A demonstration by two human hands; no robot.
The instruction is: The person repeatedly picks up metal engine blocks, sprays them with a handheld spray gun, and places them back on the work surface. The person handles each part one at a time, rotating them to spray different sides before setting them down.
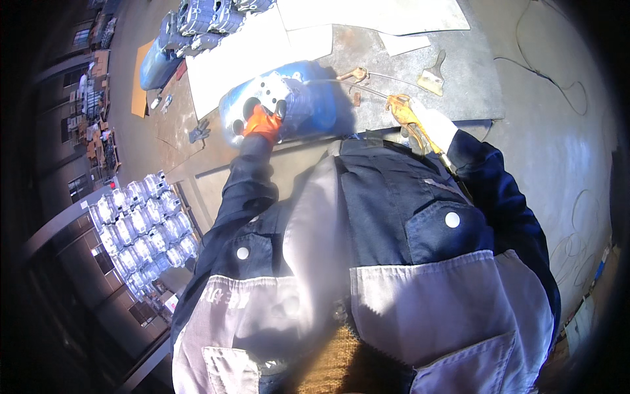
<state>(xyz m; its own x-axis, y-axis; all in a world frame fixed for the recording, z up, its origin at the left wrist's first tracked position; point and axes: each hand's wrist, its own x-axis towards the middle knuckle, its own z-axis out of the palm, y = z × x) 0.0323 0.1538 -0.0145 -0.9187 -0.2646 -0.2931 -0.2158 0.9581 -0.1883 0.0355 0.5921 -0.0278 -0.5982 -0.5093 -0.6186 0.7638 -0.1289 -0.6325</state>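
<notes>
The orange-gloved left hand [264, 123] is stretched forward, fingers clamped on a shiny, hole-pierced metal casting [275, 87], which rests on a rounded blue plastic container [321, 98] on the counter [467, 85]. The white-gloved right hand [434, 123], elbow bent, has fingers wrapped round a yellow gun-shaped tool [402, 110].

At upper centre, the metal casting [279, 88] looks smooth and glaringly shiny against the glossy blue plastic [323, 98]. The yellow gun [405, 113], right of centre, has a scuffed coat. The tabletop [357, 44] appears rough, stained and dull; the jacket [400, 302] below is matt woven cloth, its white buttons [452, 220] smooth.
</notes>
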